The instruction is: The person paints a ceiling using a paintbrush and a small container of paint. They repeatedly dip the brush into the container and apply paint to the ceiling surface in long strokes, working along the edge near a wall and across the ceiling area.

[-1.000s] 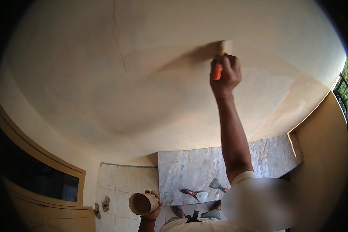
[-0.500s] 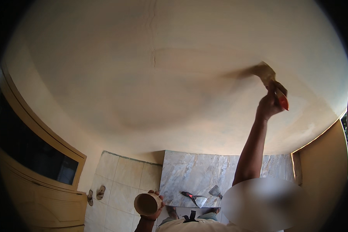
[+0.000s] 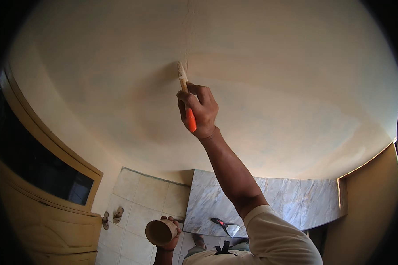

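My right hand (image 3: 203, 108) is stretched up to the cream wall (image 3: 274, 110), fingers wrapped round a paintbrush (image 3: 182, 76) with an orange handle end. Seen edge-on, the brush has its pale, smeared head up and its tip at or very close to the wall, beside a rough vertical crack line (image 3: 187, 55). Low down, my left hand (image 3: 176, 233) grips a round brown tub (image 3: 160, 232) from its right side. The tub's mouth faces me; its inside is dark, and I cannot tell what it contains.
A scraper (image 3: 232, 230) with a black and red handle lies on the grey marbled counter (image 3: 276, 194) below the wall. At left are a wooden door (image 3: 53, 223) with a dark glass pane and brown sandals (image 3: 118, 215) on the pale tiled floor (image 3: 141, 194). A brown panel (image 3: 367, 198) stands at right.
My right hand has swept the paintbrush leftward across the wall to the crack line, turning it edge-on. My left hand and the tub have shifted slightly left. A second scraper on the counter is now hidden.
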A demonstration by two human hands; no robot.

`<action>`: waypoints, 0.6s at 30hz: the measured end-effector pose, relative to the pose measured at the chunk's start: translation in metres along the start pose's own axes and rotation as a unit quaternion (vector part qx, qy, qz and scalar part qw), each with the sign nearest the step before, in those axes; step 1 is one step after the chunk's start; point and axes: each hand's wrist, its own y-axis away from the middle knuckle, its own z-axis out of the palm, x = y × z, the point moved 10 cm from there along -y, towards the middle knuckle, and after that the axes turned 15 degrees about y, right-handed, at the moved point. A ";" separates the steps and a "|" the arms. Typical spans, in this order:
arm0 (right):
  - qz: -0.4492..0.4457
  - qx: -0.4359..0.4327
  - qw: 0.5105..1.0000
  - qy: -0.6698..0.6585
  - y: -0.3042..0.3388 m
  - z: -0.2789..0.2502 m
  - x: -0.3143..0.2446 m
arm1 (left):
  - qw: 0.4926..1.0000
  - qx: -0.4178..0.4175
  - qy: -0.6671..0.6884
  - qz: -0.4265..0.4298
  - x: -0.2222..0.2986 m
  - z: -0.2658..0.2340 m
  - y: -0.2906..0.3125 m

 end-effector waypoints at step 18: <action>0.197 0.184 0.927 0.260 0.026 -0.426 0.352 | 0.986 0.095 0.018 -0.132 -0.148 -0.025 -0.020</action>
